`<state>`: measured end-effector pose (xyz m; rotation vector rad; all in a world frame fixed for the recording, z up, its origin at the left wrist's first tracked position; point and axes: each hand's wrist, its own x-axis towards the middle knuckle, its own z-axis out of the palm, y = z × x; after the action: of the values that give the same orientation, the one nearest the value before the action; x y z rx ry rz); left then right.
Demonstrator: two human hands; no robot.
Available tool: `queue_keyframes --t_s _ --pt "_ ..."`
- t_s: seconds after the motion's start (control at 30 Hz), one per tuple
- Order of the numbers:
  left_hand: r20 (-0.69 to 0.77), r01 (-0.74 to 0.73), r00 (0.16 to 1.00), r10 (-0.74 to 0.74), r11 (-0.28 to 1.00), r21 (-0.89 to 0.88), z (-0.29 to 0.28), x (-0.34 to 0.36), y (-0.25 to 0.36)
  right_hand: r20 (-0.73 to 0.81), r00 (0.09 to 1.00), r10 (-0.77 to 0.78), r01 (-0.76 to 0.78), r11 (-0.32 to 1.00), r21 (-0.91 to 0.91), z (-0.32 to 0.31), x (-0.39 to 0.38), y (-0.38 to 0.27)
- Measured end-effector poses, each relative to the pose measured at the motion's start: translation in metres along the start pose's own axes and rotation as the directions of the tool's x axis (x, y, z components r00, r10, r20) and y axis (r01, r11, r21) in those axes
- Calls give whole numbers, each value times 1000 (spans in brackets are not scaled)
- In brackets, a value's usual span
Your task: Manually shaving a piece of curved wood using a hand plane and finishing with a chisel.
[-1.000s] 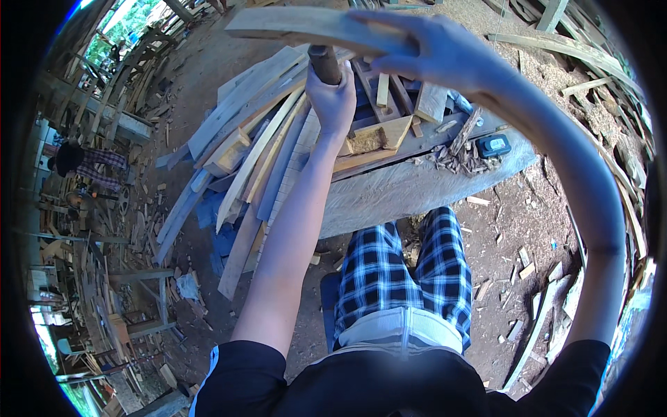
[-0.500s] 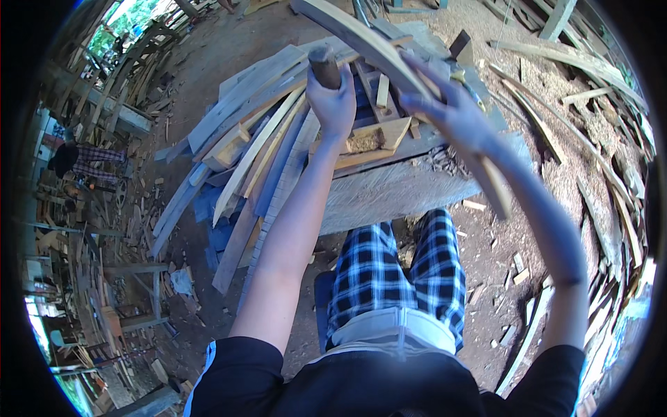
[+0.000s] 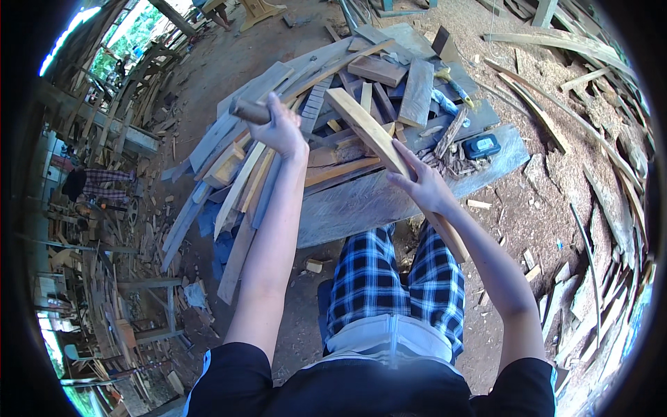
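Note:
My left hand is closed round a short, dark, round piece of wood, which points left over the wood pile; its kind is unclear. My right hand grips a long, pale wooden piece near its middle. That piece slants from above the workbench down past my right thigh, its upper end free in front of me. Beneath both hands lie several boards, strips and a blocky wooden piece with a hollow.
A blue-and-black tape measure and wood chips are on the bench's right side. Behind them lies a yellow-tipped tool. Long offcuts and sawdust cover the floor at right. A person in checked clothes is at far left.
My left hand has moved left, and its round wood has tipped from upright to pointing left. The long wooden piece in my right hand has come down and nearer to me.

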<state>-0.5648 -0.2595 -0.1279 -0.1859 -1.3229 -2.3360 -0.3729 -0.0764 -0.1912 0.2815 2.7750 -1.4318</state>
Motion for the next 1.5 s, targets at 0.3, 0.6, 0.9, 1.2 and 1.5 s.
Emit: queue_keyframes --t_s 0.3,0.6,0.9,1.2,1.5 --pt "287 -187 952 109 946 264 27 -8 -32 2 1000 17 -17 1000 -8 2 -2 -6" --pt "392 -242 911 126 934 261 34 -25 -29 14 999 37 -37 998 -43 2 -5 -2" --pt "366 -233 922 127 937 262 33 -16 -33 -69 998 8 1 990 141 3 -4 -1" --pt "368 -211 926 88 928 308 31 -19 -27 -454 810 -372 458 884 93 -85 25 -131" --pt "457 -459 827 327 863 212 40 -29 -25 -57 829 -556 469 747 -470 -98 38 -167"
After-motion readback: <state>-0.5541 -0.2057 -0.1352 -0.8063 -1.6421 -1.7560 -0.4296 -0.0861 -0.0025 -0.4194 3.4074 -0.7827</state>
